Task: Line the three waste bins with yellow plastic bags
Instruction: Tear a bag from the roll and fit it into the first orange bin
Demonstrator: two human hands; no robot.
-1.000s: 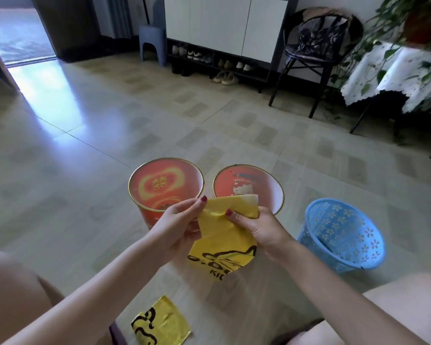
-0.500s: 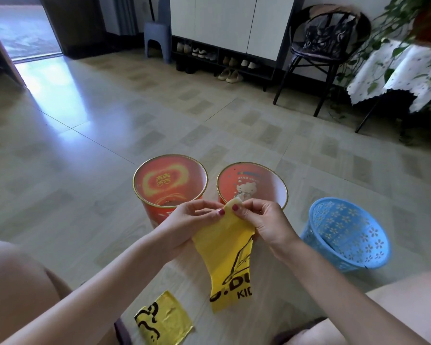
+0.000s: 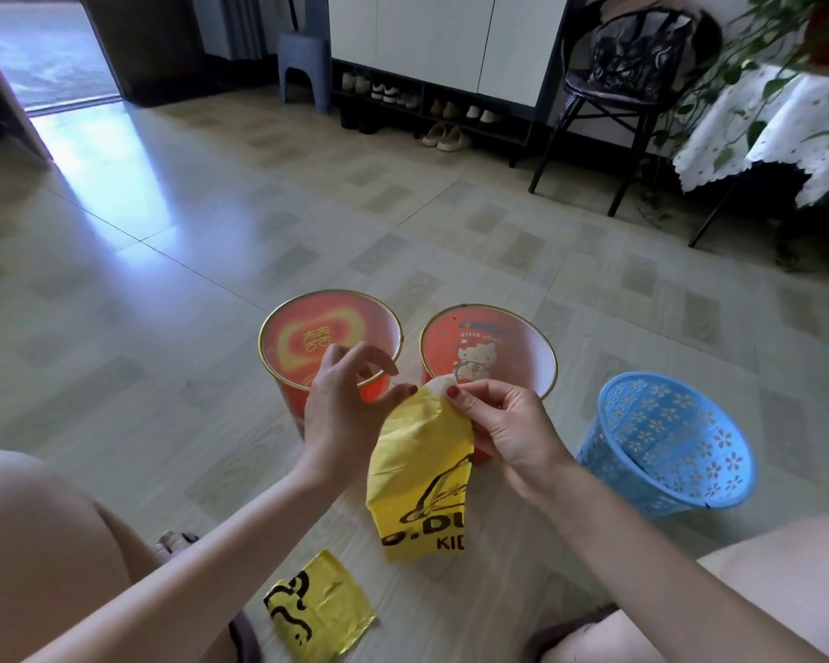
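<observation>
The yellow plastic bag [image 3: 420,476] hangs in front of the person, low of centre at about 6 o'clock in the view, its top corner held up between the two hands and its printed lower end dangling just above the floor [image 3: 164,260]. The right hand [image 3: 503,430] pinches the bag's top edge between thumb and forefinger, the other fingers curled in behind. The left hand [image 3: 341,409] sits just beside it at 9 o'clock of the bag's top; its thumb tip touches the edge of the plastic while its fingers are spread and bent above it, so whether it truly grips the bag cannot be told.

Beyond the hands stand the three bins, none lined. The left red bin [image 3: 278,342] with a gold rim stands at about 11 o'clock from the bag, partly behind the left hand. The right red bin [image 3: 537,346], with a cartoon cat printed inside, stands at 12 to 1 o'clock, almost touching its neighbour. The blue lattice bin [image 3: 666,447] leans outward at 3 o'clock, near but apart from the red pair.

A second folded yellow bag [image 3: 319,610] lies flat on the floor at 7 o'clock, between the person's knees.
</observation>
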